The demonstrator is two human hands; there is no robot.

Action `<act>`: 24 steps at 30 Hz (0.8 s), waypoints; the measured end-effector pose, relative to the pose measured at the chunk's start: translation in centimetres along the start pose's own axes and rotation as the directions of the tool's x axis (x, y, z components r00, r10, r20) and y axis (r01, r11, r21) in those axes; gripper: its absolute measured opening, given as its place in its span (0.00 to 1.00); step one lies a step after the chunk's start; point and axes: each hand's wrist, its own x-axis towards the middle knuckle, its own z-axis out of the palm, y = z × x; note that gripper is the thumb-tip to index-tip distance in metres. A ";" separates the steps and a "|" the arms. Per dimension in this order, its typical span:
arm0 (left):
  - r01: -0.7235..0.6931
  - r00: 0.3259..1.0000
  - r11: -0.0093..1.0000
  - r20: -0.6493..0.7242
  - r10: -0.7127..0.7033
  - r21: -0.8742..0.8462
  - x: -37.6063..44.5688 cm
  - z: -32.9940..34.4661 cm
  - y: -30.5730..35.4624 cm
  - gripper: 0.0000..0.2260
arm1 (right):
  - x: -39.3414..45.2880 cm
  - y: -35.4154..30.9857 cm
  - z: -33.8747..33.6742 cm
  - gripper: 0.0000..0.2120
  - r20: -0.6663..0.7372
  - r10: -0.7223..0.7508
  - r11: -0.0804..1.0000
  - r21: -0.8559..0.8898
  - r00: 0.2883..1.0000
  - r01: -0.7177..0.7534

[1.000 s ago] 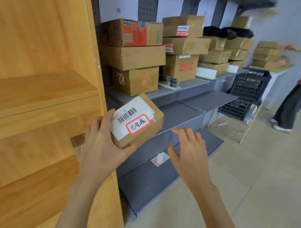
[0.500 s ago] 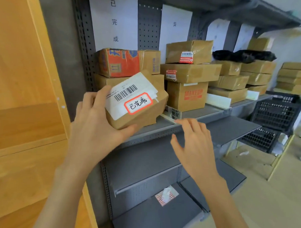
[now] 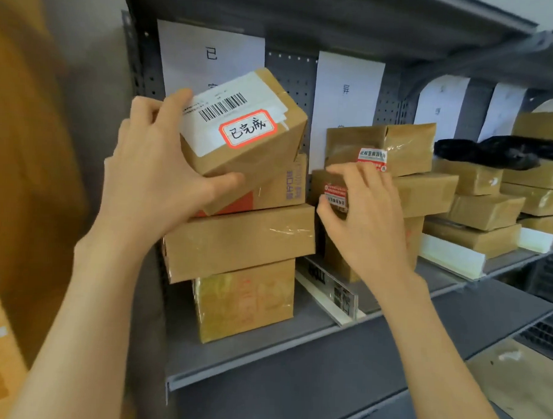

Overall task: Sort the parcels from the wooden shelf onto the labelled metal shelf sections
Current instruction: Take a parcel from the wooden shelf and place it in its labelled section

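A small brown parcel (image 3: 244, 139), bearing a barcode label and a red-bordered sticker (image 3: 247, 128) handwritten 已完成, is held tilted against the top of the leftmost stack of boxes (image 3: 239, 239) on the grey metal shelf (image 3: 263, 359). The person's left hand (image 3: 157, 180) grips the parcel's left end, fingers curled over the upper edge and thumb pressed along its lower front face. To the right of the parcel, the right hand (image 3: 362, 218) hovers with fingers loosely bent, holding nothing, in front of the neighbouring stack (image 3: 426, 189). Behind the parcel, a white paper sign (image 3: 208, 56) hangs on the shelf's perforated back panel; a second sign (image 3: 348, 96) hangs to the parcel's right. Far right of the parcel, a black bag (image 3: 496, 151) lies across further stacked boxes.
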 end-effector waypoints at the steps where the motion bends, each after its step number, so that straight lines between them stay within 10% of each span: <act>1: 0.002 1.000 1.000 -0.012 -0.002 0.021 0.9 0.4 0.0 0.46 | 1.1 0.4 0.6 0.16 0.006 -0.004 1.000 0.023 1.000 0.004; 11: 0.080 0.992 0.985 -0.109 -0.064 0.151 8.0 2.9 -0.1 0.40 | 9.0 3.1 6.0 0.17 0.020 -0.110 0.974 0.201 0.994 0.104; 24: 0.210 0.944 0.977 0.253 -0.213 0.040 15.3 4.9 -3.9 0.39 | 12.9 3.4 9.5 0.16 0.025 -0.110 0.962 0.254 0.994 0.100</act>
